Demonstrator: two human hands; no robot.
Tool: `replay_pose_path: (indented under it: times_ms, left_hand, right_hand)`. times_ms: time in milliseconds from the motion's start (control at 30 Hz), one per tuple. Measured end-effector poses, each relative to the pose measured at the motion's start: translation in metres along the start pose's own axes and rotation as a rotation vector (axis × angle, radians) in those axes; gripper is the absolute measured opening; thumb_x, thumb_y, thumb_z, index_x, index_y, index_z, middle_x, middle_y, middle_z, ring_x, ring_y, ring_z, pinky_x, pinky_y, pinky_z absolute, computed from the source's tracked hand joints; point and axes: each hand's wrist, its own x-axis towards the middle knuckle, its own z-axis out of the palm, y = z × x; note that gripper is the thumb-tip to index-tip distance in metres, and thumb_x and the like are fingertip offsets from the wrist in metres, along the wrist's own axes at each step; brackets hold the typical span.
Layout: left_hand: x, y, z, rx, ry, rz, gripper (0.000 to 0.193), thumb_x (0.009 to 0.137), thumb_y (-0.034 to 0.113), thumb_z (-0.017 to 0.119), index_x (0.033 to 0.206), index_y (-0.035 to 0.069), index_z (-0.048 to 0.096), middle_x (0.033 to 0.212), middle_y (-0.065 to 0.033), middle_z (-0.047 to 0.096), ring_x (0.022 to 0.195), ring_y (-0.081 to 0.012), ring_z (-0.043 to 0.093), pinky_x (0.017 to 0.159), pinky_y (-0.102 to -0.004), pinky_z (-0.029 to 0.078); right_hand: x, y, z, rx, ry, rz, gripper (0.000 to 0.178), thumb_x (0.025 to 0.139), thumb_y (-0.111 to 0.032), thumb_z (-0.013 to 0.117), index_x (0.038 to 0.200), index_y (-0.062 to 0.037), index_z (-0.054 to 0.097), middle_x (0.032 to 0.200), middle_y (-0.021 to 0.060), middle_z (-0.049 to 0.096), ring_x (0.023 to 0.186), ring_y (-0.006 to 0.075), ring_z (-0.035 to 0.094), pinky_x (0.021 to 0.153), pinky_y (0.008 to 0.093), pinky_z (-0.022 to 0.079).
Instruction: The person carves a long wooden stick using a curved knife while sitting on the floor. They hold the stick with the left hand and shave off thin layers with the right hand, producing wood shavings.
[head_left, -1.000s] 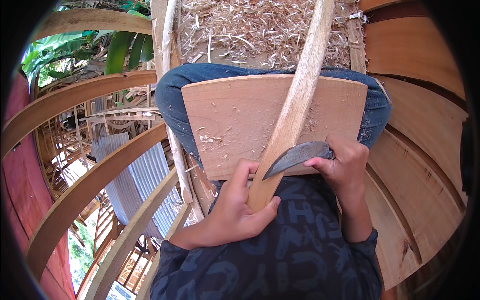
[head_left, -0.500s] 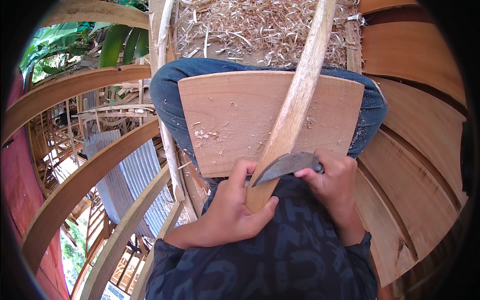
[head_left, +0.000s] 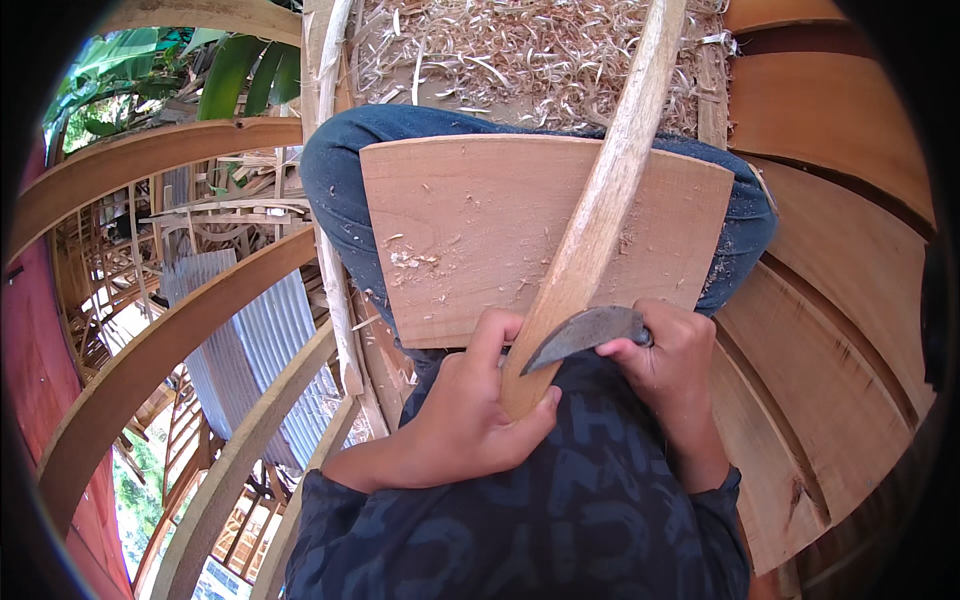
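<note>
A long wooden pole (head_left: 600, 215) slants over a flat board (head_left: 450, 240) resting on my lap, its near end against my shirt. My left hand (head_left: 465, 410) grips that near end, thumb on one side and fingers on the other. In my right hand (head_left: 668, 350) is the handle of a curved knife (head_left: 590, 332), mostly hidden by the fingers. The grey blade lies across the pole just beyond my left thumb, its tip close to my left fingers. Small wood chips (head_left: 410, 258) are scattered on the board.
Beyond my knees is a heap of curly wood shavings (head_left: 520, 60). Overlapping brown planks (head_left: 830, 220) curve along the right. At the left are bent timber ribs (head_left: 180, 330), with corrugated metal sheets (head_left: 275, 345), a red surface (head_left: 50, 350) and green leaves (head_left: 240, 75) past them.
The knife and both hands have shifted very slightly to the right. The pole's far end has swung a little to the right. Both grips are unchanged.
</note>
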Motion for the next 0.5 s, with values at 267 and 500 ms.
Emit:
replay_pose_path:
  times_ms: [267,500]
  left_hand:
    - [-0.007,-0.004,-0.006,0.044,-0.02,-0.017,0.042,0.077,0.008,0.064,0.108,0.001,0.037,0.074,-0.0143,0.059,0.066,-0.0231,0.064,0.056,-0.0286,0.045]
    - [0.002,-0.005,0.003,0.032,0.012,0.066,0.043,0.077,0.007,0.064,0.11,0.001,0.037,0.077,-0.0143,0.059,0.066,-0.0219,0.063,0.057,-0.029,0.046]
  right_hand:
    - [0.029,0.063,-0.033,-0.075,0.292,0.518,0.064,0.082,-0.059,0.052,0.066,0.0025,0.057,0.052,0.0173,0.051,0.051,0.0374,0.052,0.048,0.0405,0.039]
    - [0.001,0.001,0.004,0.086,0.064,0.003,0.066,0.07,-0.066,0.059,0.053,-0.0033,0.048,0.045,0.013,0.044,0.046,0.0328,0.052,0.042,0.0376,0.038]
